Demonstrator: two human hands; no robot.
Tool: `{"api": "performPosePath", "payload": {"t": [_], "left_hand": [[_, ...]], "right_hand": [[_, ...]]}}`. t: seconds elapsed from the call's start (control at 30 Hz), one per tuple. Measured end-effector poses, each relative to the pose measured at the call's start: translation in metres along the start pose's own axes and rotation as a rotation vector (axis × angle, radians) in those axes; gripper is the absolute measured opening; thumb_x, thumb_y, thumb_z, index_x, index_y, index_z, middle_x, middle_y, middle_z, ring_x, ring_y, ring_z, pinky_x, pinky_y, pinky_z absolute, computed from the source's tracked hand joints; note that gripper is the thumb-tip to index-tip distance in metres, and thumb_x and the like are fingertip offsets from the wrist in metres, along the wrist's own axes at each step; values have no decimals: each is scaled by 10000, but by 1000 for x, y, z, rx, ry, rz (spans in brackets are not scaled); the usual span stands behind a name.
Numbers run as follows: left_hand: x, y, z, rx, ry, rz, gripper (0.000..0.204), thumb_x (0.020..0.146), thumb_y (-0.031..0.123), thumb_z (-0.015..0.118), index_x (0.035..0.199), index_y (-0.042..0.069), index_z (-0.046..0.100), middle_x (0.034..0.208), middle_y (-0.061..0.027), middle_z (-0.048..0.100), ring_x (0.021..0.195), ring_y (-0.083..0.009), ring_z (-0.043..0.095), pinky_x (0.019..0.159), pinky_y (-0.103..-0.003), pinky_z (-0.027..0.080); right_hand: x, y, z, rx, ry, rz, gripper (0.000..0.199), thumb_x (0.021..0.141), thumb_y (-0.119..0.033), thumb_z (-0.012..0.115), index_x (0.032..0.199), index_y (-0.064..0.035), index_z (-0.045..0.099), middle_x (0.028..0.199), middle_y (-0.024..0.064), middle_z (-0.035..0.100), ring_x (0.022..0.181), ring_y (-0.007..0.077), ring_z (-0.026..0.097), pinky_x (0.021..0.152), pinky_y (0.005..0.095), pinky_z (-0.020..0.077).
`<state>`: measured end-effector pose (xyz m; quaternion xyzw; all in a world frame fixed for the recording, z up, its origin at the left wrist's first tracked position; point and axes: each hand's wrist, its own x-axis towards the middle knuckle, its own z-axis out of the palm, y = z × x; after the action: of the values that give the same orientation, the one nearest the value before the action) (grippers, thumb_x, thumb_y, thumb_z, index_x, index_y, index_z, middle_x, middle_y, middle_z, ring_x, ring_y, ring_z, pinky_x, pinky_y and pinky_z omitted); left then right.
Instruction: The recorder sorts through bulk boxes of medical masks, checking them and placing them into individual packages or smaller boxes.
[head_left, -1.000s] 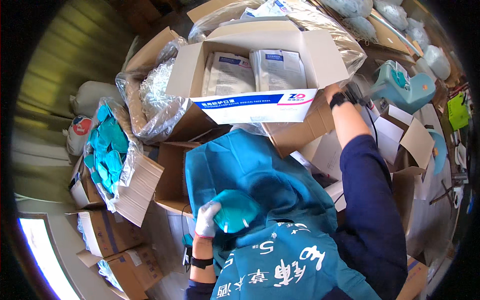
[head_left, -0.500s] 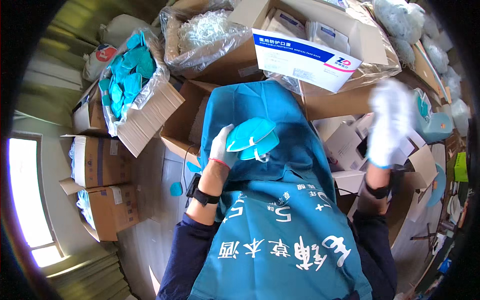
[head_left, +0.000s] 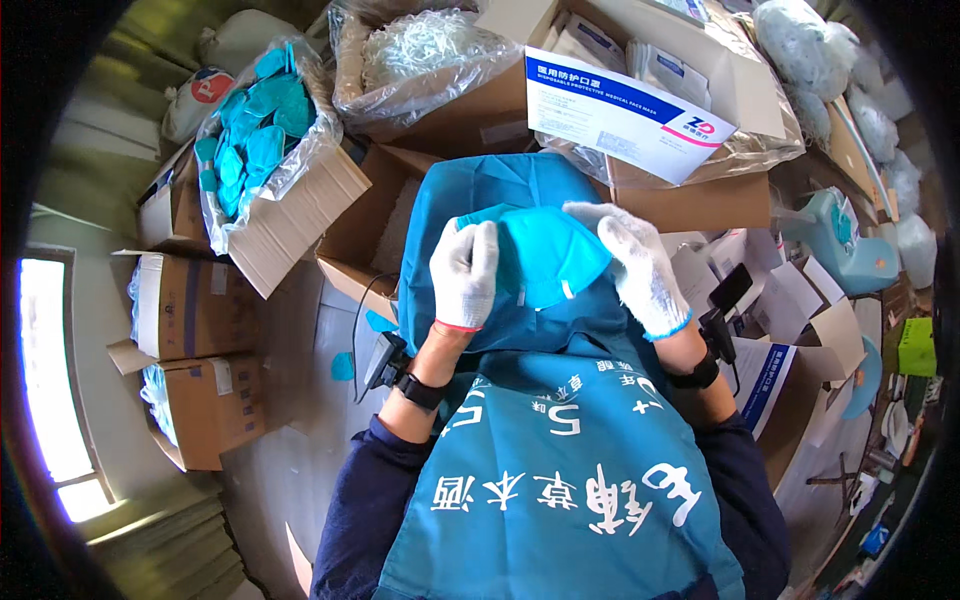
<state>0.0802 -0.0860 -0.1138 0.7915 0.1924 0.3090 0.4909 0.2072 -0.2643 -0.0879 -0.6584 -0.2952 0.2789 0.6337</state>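
A cup-shaped teal face mask [head_left: 552,262] hangs over my apron-covered lap, between my two white-gloved hands. Part of a second teal layer shows behind its upper left edge. My left hand [head_left: 466,272] is closed on the left side, thumb in front. On the other side, my right hand [head_left: 642,268] has its fingers bent around the mask's upper right edge. Short white strap pieces show at the mask's lower edge. The fingertips behind the mask are hidden.
A plastic-lined carton of teal masks [head_left: 262,150] stands at far left. Ahead are a carton of white straps [head_left: 425,55] and an open white-and-blue box [head_left: 620,115] holding packets. Opened white boxes [head_left: 790,300] lie to the right. Brown cartons [head_left: 205,305] are stacked at left.
My right hand has come in from the right to the mask. My left hand has turned the masks, so a broad teal face now shows instead of two stacked edges.
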Motion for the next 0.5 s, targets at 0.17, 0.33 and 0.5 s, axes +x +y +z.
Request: {"api": "performPosePath", "payload": {"t": [0.17,0.33,0.5], "left_hand": [[-6,-4,-1,131,22,51,206,887,128,624,736,-10,596,713,-116,482,695,-216,491,630,-312,403],[15,-8,-18,-334,201,-26,209,926,58,562,1114,-14,618,1087,-77,610,1008,-141,552,904,-262,420],[36,-14,-38,-504,340,24,456,898,-5,580,1337,-37,462,1374,-133,473,1175,-170,524,992,-284,419]], "right_hand": [[-17,2,19,229,64,83,266,912,-234,624,1074,-28,670,1039,101,676,932,147,624,817,289,487],[-17,6,-3,-953,50,-498,116,691,-122,689,800,-83,675,919,74,655,845,297,612,730,373,512],[-29,-33,-10,-1064,-148,-492,168,670,-119,703,838,-114,702,1148,85,629,1140,297,535,929,423,455]]}}
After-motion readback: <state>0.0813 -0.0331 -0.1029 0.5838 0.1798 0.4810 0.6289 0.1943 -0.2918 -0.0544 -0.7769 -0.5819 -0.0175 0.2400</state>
